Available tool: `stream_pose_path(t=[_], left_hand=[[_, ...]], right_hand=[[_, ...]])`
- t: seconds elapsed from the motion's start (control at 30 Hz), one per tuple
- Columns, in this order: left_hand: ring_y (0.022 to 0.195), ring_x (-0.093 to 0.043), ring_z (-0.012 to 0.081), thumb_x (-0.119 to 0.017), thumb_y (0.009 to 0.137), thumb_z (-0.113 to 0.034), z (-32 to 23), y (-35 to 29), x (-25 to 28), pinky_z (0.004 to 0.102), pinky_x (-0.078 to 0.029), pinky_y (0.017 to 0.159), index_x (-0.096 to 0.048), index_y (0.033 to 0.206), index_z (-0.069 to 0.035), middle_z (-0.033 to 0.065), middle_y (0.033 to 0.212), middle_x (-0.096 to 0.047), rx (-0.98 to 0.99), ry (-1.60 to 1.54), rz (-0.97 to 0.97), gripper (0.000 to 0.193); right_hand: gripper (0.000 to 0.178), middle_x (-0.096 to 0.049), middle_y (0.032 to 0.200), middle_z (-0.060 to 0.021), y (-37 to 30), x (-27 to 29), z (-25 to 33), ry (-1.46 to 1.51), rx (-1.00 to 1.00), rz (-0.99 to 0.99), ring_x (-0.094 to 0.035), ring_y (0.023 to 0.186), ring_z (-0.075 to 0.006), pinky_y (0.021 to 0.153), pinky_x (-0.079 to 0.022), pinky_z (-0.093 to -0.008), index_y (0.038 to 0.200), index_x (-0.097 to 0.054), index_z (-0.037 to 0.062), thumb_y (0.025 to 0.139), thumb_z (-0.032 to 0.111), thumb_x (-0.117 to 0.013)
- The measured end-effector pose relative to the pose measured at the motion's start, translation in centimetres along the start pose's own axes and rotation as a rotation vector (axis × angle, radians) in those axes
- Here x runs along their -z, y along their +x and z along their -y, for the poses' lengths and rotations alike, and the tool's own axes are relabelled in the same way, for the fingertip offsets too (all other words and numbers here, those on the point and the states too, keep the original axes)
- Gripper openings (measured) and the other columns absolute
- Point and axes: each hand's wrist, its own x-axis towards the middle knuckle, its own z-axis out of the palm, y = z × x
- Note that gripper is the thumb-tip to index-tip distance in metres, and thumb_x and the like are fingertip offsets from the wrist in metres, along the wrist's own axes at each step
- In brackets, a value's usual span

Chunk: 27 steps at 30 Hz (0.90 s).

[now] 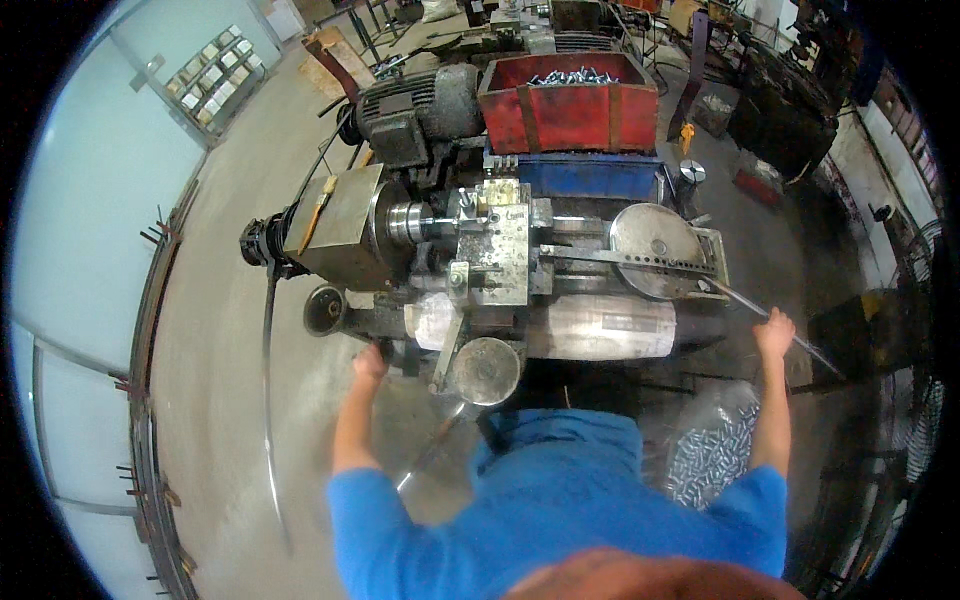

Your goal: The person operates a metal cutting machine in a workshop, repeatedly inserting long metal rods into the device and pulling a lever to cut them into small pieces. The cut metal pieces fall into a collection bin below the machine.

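My right hand is closed around a long metal lever rod that slants down from a round metal disc at the right end of a small lathe. On the left, my left hand looks curled at the machine's front edge, below a round handwheel. What its fingers hold, if anything, is hidden. Between my hands sit the steel tool slide, the chuck and a smaller round disc on an arm. Pale sheets cover part of the bed.
Behind the lathe, a red metal bin full of small metal pieces rests above a blue bin. An electric motor stands beside them. Many shiny metal pieces fill a clear bag near my right arm. A long thin rod or belt hangs at left.
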Motion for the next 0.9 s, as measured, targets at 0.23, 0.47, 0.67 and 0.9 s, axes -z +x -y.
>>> stream_pose_path(t=[0.23,0.47,0.67,0.9], left_hand=[[0.092,-0.060,0.0302,-0.061,0.071,-0.030,-1.2,0.1,1.7,0.0410,-0.048,0.078,-0.057,0.102,-0.012,0.0128,0.097,-0.063,0.084,-0.045,0.041,0.036],[0.091,-0.061,0.0260,-0.065,0.069,-0.034,-1.3,-0.8,1.8,0.0404,-0.049,0.076,-0.056,0.103,-0.008,0.0129,0.096,-0.063,0.132,-0.070,0.037,0.044],[0.092,-0.061,0.0251,-0.071,0.065,-0.025,-3.8,-1.1,5.5,0.0361,-0.050,0.074,-0.053,0.106,-0.005,0.0138,0.101,-0.062,0.267,-0.417,0.336,0.048],[0.091,-0.059,0.0278,-0.057,0.069,-0.010,1.8,1.3,-1.1,0.0387,-0.049,0.073,-0.055,0.101,-0.007,0.0115,0.096,-0.062,-0.180,0.006,0.006,0.033]], right_hand=[[0.041,-0.056,0.090,-0.0179,-0.1,-0.2,-0.3,0.021,0.045,-0.033,-0.052,0.090,-0.0352,0.087,-0.038,-0.0429,0.096,-0.055,0.0010,0.057,0.015,-0.053],[0.037,-0.055,0.085,-0.0155,0.2,-1.2,0.0,0.010,0.054,-0.112,-0.053,0.086,-0.0336,0.083,-0.039,-0.0427,0.089,-0.053,0.0023,0.055,0.015,-0.058],[0.039,-0.055,0.084,-0.0161,-0.6,0.3,-0.2,0.000,0.040,-0.105,-0.053,0.084,-0.0338,0.084,-0.039,-0.0423,0.090,-0.055,0.0017,0.054,0.017,-0.054],[0.040,-0.056,0.084,-0.0175,-0.1,-0.4,0.4,-0.048,0.010,-0.082,-0.052,0.083,-0.0344,0.085,-0.038,-0.0418,0.091,-0.056,-0.0001,0.056,0.017,-0.049]])
